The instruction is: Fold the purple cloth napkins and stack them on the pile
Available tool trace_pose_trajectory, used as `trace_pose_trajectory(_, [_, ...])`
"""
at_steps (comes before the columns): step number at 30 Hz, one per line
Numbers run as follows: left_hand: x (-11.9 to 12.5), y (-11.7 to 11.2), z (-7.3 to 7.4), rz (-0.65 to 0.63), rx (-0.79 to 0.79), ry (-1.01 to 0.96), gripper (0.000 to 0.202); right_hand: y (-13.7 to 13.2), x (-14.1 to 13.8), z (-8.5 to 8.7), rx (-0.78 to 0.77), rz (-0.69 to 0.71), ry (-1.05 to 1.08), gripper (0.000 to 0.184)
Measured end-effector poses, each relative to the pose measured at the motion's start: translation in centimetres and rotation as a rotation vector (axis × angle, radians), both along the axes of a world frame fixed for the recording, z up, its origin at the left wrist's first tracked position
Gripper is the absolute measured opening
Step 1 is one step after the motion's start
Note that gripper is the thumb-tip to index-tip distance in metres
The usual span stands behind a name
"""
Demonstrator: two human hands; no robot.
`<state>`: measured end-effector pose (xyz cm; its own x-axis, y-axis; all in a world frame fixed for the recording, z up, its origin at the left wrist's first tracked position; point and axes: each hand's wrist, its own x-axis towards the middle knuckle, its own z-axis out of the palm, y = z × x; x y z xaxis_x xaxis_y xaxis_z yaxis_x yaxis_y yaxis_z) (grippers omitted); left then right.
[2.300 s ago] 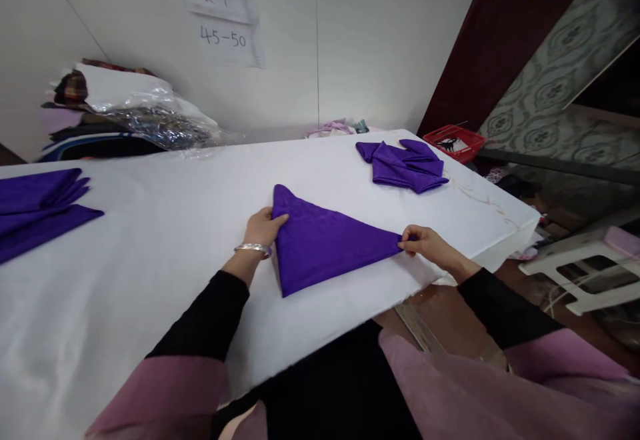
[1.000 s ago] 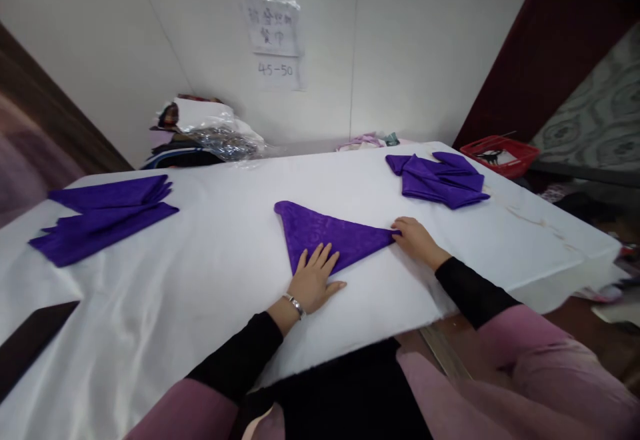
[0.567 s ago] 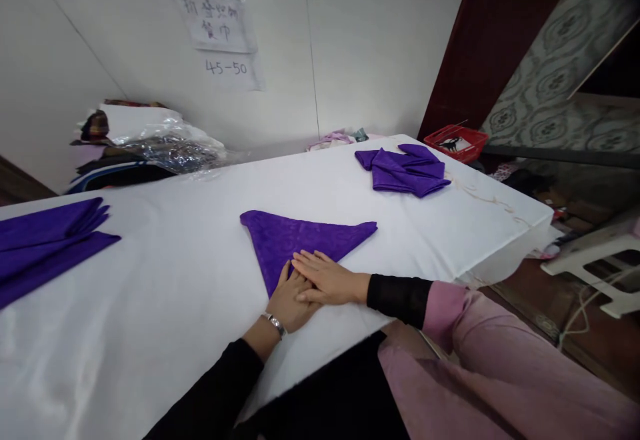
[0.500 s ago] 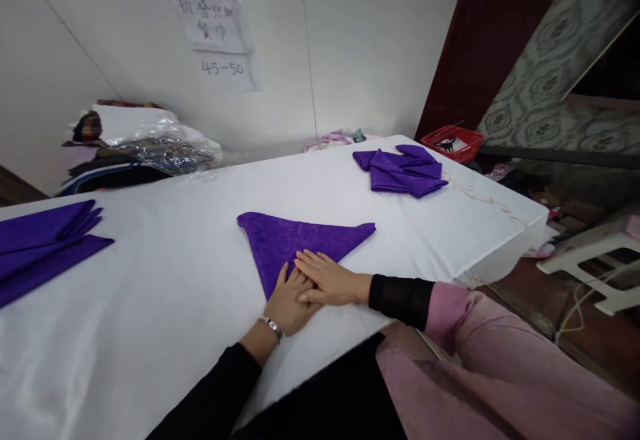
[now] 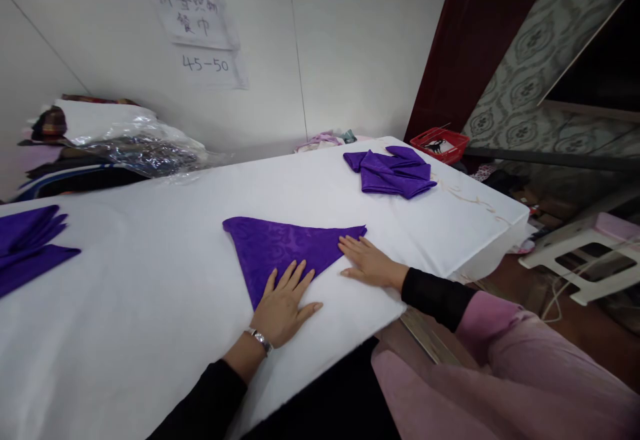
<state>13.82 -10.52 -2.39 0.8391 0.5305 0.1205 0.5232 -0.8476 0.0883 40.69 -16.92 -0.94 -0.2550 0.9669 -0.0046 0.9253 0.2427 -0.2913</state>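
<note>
A purple patterned cloth napkin [image 5: 290,243], folded into a triangle, lies flat on the white tablecloth [image 5: 170,280]. Its long edge faces the wall. My left hand [image 5: 281,303] rests spread over the corner nearest me, with its fingertips on the fabric and its thumb out on the tablecloth. At the right-hand corner, my right hand [image 5: 370,261] lies flat, its fingertips touching the napkin's slanting edge. Neither hand grips anything. The part of the near corner under my left palm is hidden.
Folded purple napkins [image 5: 393,172] lie at the far right of the table, and a stack of purple napkins [image 5: 30,243] is at the left edge. Plastic-wrapped fabrics [image 5: 125,140] sit against the wall. Beyond the far corner is a red basket [image 5: 440,144]; a white stool [image 5: 575,260] stands right.
My hands, which overlapped on the near part of the napkin, have parted. My right hand has slid right along the slanting edge to the corner. The view has shifted slightly.
</note>
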Motion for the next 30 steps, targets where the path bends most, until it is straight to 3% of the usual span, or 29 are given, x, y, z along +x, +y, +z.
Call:
trace_pose_trajectory(6, [0.0,0.1,0.1,-0.003,-0.001,-0.001,0.064,-0.3,4.7,-0.6,0.031,-0.186,0.012,0.072])
trace_pose_trajectory(11, [0.1,0.1,0.3,0.017,-0.053,0.031,0.064,0.4,7.6,-1.6,0.200,-0.538,0.382,0.052])
trace_pose_trajectory(14, [0.0,0.3,0.3,0.029,-0.081,0.005,0.059,1.4,8.5,-1.8,0.275,-0.628,0.538,0.037])
trace_pose_trajectory(17, [-0.2,0.8,-0.1,0.067,-0.099,-0.065,0.051,2.3,8.4,-1.8,0.298,-0.593,0.580,0.027])
trace_pose_trajectory(20, [-0.4,1.1,-0.6,0.104,-0.088,-0.160,0.043,2.7,7.6,-1.5,0.331,-0.415,0.524,0.030])
trace_pose_trajectory(23, [-0.5,1.3,-1.1,0.107,-0.075,-0.220,0.039,2.8,6.9,-1.1,0.373,-0.239,0.375,0.029])
trace_pose_trajectory(30, [-0.3,1.1,-1.1,0.116,-0.051,-0.239,0.036,2.6,6.4,-0.7,0.363,-0.065,-0.008,0.027])
